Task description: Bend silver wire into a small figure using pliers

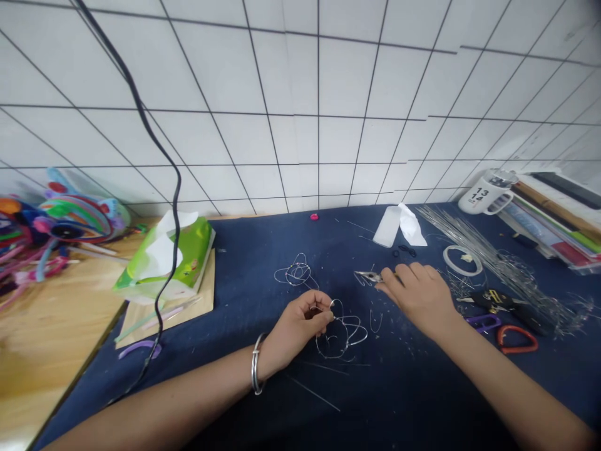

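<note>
My left hand (300, 326), with a silver bangle on its wrist, pinches a piece of silver wire bent into several loops (350, 332). Over to the right, my right hand (417, 297) is closed around a pair of pliers (369, 275), whose metal jaws point left above the dark blue cloth (253, 250). Short bits of wire lie by the jaws. A second looped wire piece (297, 274) rests on the cloth just beyond my left hand. One small bent wire (375, 321) lies between my hands, and straight wires (315, 393) lie nearer to me.
At the right are a bundle of wires (462, 238), a white ring-shaped coil (462, 260), black-handled cutters (493, 299), orange-handled scissors (516, 339) and a mug (486, 193). Leftward stands a green tissue pack (192, 250), crossed by a hanging black cable (177, 188). A tiled wall (291, 75) rises behind.
</note>
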### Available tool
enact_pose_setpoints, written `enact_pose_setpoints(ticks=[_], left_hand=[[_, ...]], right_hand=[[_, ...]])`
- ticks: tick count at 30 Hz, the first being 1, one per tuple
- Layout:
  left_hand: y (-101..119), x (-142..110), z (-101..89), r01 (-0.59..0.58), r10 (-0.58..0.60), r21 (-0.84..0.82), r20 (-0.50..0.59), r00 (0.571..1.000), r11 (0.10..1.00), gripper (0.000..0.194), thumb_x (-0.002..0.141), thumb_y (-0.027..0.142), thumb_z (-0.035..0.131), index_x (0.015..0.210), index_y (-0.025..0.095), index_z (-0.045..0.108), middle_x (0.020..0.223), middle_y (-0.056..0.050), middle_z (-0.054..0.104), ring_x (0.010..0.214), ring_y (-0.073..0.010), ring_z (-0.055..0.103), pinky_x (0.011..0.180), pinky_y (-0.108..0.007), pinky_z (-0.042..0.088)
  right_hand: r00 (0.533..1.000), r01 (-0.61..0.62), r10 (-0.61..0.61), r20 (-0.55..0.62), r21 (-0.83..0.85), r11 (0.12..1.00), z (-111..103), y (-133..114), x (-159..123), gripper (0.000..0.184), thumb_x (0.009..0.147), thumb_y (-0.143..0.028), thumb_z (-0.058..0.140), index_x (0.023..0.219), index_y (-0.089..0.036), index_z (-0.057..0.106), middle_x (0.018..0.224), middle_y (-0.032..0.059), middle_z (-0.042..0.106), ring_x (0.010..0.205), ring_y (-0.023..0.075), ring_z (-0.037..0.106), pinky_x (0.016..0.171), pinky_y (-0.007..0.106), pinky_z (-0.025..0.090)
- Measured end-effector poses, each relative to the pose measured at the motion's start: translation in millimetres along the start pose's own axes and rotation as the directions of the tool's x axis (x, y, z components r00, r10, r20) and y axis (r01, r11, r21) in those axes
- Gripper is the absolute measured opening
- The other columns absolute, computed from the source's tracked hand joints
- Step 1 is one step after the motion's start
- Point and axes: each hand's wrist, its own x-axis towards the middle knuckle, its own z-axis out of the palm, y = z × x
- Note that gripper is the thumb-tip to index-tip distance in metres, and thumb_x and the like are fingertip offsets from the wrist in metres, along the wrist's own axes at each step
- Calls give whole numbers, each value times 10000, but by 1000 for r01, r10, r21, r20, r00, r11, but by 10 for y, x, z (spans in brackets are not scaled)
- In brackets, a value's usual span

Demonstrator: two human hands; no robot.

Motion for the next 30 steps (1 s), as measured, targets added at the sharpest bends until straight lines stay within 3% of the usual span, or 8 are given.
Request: enact_pose_setpoints(ticks=[3,7,16,26,30], left_hand=[[13,7,-19,31,-28,-35,74,997,999,168,784,264,554,915,165,522,678,31,481,539,-60,433,539,-202,374],[12,24,-36,58,-54,-44,96,994,997,199,786,312,556,912,158,542,683,26,492,509,-46,408,512,-193,350],[9,46,-25,88,-88,-129,12,996,988,240,765,372,575,719,137,565,584,28,452,472,-55,372,448,-184,309],[66,58,-27,186,-199,-269,-22,980,945,193,718,320,633,698,138,572,565,38,430,443,-38,344,430,-180,287],[47,57,-27,188,-207,-325,-24,978,927,177,726,310,628,777,146,587,558,51,408,432,-28,323,427,-175,276]], right_hand=[[994,82,-83,-70,-16,996,-40,-100,-14,246,850,-341,436,1023,-199,539,764,32,517,693,156,377,614,320,238],[982,126,-129,-135,-27,992,-27,-211,-30,255,841,-323,457,1058,-206,523,781,24,529,702,154,383,609,320,246],[958,181,-182,-220,-26,983,-81,-396,-24,266,813,-259,492,1077,-238,522,837,18,550,753,166,416,649,326,287],[947,159,-162,-276,-35,987,-90,-431,-43,284,799,-206,497,1078,-254,528,825,15,552,767,167,424,657,321,287],[948,141,-154,-279,-65,988,-96,-436,-44,277,789,-211,516,1060,-257,538,841,16,559,780,171,429,670,322,294]])
